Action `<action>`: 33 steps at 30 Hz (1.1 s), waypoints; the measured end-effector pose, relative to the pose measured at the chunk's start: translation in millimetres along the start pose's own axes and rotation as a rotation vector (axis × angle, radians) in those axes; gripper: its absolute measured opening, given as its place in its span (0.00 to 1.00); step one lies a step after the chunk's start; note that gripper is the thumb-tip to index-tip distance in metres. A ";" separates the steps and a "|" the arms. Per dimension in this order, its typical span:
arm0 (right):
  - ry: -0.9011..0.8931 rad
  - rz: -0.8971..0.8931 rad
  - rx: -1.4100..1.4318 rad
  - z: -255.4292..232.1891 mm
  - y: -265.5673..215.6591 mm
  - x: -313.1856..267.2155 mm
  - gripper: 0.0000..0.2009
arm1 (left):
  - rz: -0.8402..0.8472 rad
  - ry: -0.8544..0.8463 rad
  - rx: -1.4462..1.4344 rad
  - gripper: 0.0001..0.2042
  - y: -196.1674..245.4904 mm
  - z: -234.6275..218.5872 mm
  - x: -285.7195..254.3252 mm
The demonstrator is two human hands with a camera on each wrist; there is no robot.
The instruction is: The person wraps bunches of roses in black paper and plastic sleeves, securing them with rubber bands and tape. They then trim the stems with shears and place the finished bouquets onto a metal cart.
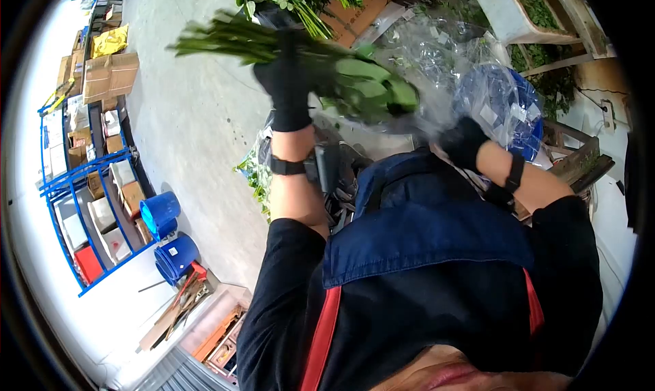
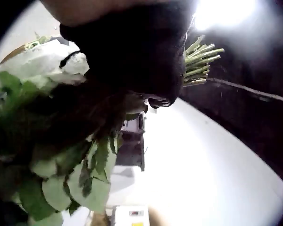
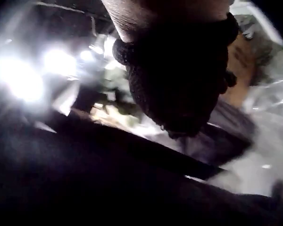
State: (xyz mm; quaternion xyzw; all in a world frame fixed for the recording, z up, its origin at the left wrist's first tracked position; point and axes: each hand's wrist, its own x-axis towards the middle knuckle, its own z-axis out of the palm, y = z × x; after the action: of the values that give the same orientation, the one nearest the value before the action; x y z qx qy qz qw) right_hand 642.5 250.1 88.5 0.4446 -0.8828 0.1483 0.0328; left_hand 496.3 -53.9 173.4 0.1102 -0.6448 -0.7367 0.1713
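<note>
My black-gloved left hand (image 1: 286,87) grips a bunch of leafy cut stems (image 1: 368,84) around its middle and holds it up in front of my body. Bare stem ends poke out on the left in the head view, while broad green leaves spread to the right. From the left wrist, the stem ends (image 2: 200,61) show past the glove, and toothed leaves (image 2: 61,188) hang below it. Close to my waist is the right hand (image 1: 467,142), also gloved in black, beside the navy apron (image 1: 423,220). Its fingers are dark in the right wrist view; I cannot tell whether they hold anything.
Clear plastic wrap (image 1: 437,56) lies ahead, by a blue bucket (image 1: 529,142) covered in plastic. More greenery (image 1: 300,5) and a cardboard box (image 1: 358,16) are at the top. Blue shelving (image 1: 89,179) stands at the left, with blue buckets (image 1: 176,254) near it.
</note>
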 end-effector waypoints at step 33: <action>-0.317 1.888 -0.074 44.0 115.8 -469.9 0.19 | 0.499 -0.328 0.207 0.21 142.2 -41.1 50.3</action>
State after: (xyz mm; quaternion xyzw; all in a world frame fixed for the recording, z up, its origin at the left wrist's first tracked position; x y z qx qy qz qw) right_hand 836.9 666.5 -69.5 -0.4370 -0.8752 0.0239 -0.2062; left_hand 481.6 -126.9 310.8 -0.1549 -0.7425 -0.6103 0.2285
